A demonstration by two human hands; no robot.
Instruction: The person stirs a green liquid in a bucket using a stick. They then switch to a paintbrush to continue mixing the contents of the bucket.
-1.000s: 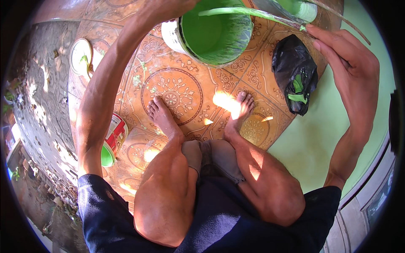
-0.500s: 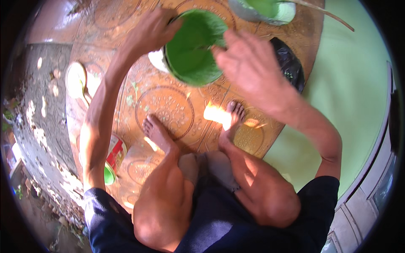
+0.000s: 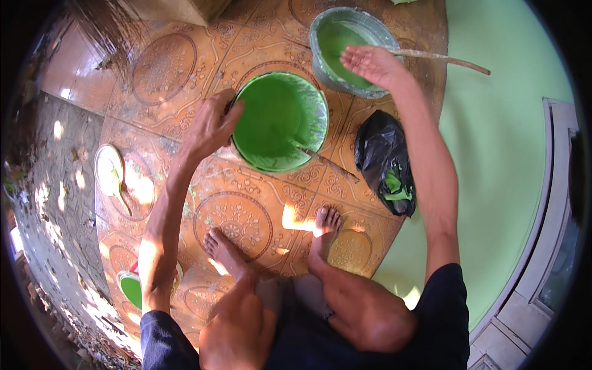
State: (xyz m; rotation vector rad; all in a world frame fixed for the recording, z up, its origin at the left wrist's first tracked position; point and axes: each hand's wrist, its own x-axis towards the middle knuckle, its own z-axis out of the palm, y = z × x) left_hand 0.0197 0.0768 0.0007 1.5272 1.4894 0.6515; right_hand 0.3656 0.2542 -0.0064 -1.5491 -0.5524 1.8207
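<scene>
1. A lid with a spoon (image 3: 111, 176) is seen at far left on the patterned tile floor (image 3: 234, 216)
2. The rim of the green paint bucket (image 3: 280, 120) is gripped by the left hand (image 3: 209, 126), fingers curled on its edge
3. A stir stick (image 3: 324, 161) is leaned inside it
4. The right hand (image 3: 370, 61) is held over the grey basin (image 3: 348, 49), fingers spread loosely, beside a black bag (image 3: 382, 160)
5. Steadying seems in hand; a firm hold would be needed next

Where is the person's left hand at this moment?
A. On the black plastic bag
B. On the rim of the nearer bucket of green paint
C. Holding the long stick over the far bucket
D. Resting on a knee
B: the left hand grips the near-left rim of the nearer bucket, while the right hand hovers over the far bucket.
</scene>
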